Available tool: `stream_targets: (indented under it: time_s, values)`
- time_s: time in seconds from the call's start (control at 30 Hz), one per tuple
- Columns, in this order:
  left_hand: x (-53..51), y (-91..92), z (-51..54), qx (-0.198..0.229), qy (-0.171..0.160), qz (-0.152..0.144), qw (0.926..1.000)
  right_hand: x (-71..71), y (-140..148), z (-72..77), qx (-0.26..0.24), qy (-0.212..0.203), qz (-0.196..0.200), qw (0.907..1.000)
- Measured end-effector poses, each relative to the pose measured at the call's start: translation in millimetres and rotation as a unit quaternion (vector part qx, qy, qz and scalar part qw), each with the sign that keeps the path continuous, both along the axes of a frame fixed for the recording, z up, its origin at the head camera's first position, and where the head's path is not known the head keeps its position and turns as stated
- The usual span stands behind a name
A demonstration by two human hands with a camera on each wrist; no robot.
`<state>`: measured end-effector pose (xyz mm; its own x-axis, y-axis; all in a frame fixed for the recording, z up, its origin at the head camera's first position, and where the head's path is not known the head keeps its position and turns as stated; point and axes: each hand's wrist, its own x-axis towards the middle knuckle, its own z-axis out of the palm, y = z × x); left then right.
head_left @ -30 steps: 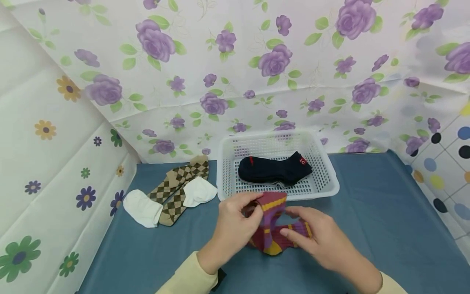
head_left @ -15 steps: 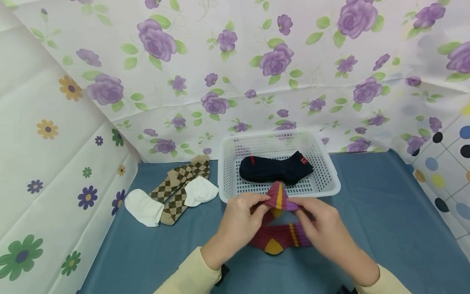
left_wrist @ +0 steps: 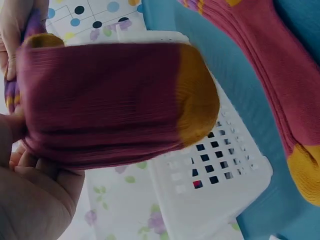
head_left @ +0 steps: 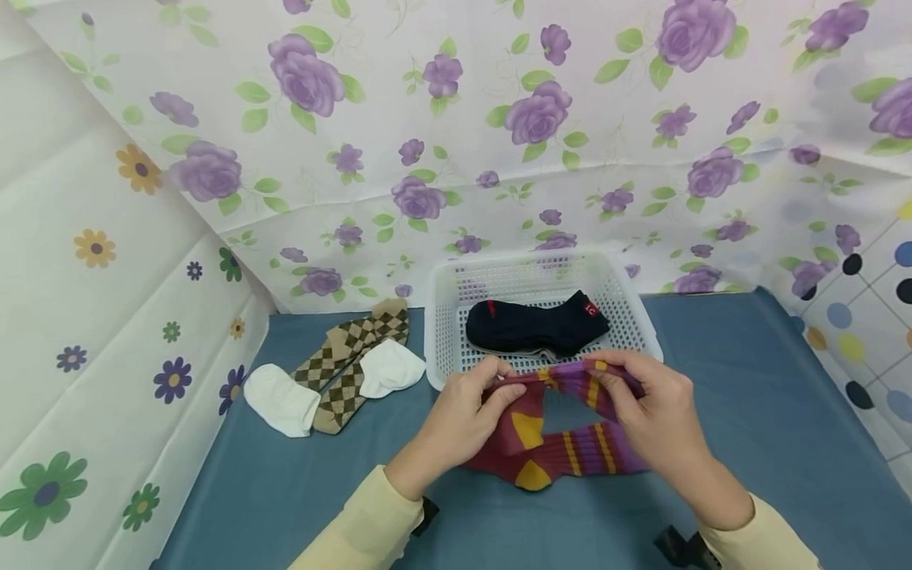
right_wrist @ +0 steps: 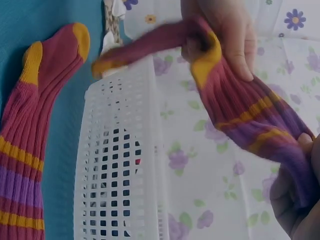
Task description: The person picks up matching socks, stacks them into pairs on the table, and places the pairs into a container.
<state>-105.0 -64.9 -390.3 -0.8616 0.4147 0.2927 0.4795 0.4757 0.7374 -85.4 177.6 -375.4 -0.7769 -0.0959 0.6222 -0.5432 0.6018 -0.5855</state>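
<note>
A maroon, purple and mustard striped sock (right_wrist: pixel 240 95) is stretched between both hands just in front of the white basket. My left hand (head_left: pixel 466 412) pinches it near the heel, and its mustard toe (left_wrist: pixel 197 95) hangs down. Farther along, toward the cuff, my right hand (head_left: pixel 659 419) grips the purple striped leg. Below them a matching striped sock (head_left: pixel 570 455) lies flat on the blue cloth, its mustard heel toward me. The right hand partly hides that sock's cuff end.
Behind the hands stands a white perforated basket (head_left: pixel 438 317) holding a dark navy pair of socks (head_left: pixel 527 326). To its left lie brown checkered socks (head_left: pixel 342 400) and two white socks (head_left: pixel 281 400), (head_left: pixel 390 369). Floral sheets (head_left: pixel 427 119) rise behind the blue cloth (head_left: pixel 734 380).
The held sock was bunched between the hands above its mate. My right hand has moved right and drawn its leg out sideways, while the toe now hangs from my left hand.
</note>
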Motion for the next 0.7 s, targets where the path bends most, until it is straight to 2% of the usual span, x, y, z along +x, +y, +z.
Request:
stream_targets:
  time_s: [0.1, 0.2, 0.3, 0.43, 0.5, 0.6, 0.7]
  values:
    - [-0.8, 0.5, -2.0, 0.006, -0.024, 0.001, 0.9997, -0.3, -1, 0.4, -0.016, 0.004, 0.006, 0.9998]
    - [0.2, 2.7, -0.5, 0.02, -0.058, -0.016, 0.998, -1.0, -2, -1.5, -0.016, 0.003, 0.006, 0.9998]
    - [1.6, 6.0, 2.9, 0.039, -0.088, -0.033, 0.9948, -2.2, -5, -5.2, 0.021, -0.009, -0.012, 0.9997]
    - [4.3, 9.6, 11.1, 0.068, -0.118, -0.026, 0.9904, 0.6, -10, -10.0, 0.07, -0.019, -0.029, 0.9969]
    - [7.1, 11.1, 18.6, 0.095, -0.141, -0.019, 0.9853, 3.4, -13, -11.0, 0.064, 0.0, -0.029, 0.9975]
    - [12.5, 12.7, 31.7, 0.143, -0.166, -0.014, 0.9756, 7.7, -18, -10.1, 0.03, 0.061, -0.011, 0.9976]
    - [16.1, 14.2, 41.1, 0.182, -0.161, -0.007, 0.9701, 12.3, -24, -9.3, 0.031, 0.099, 0.035, 0.994]
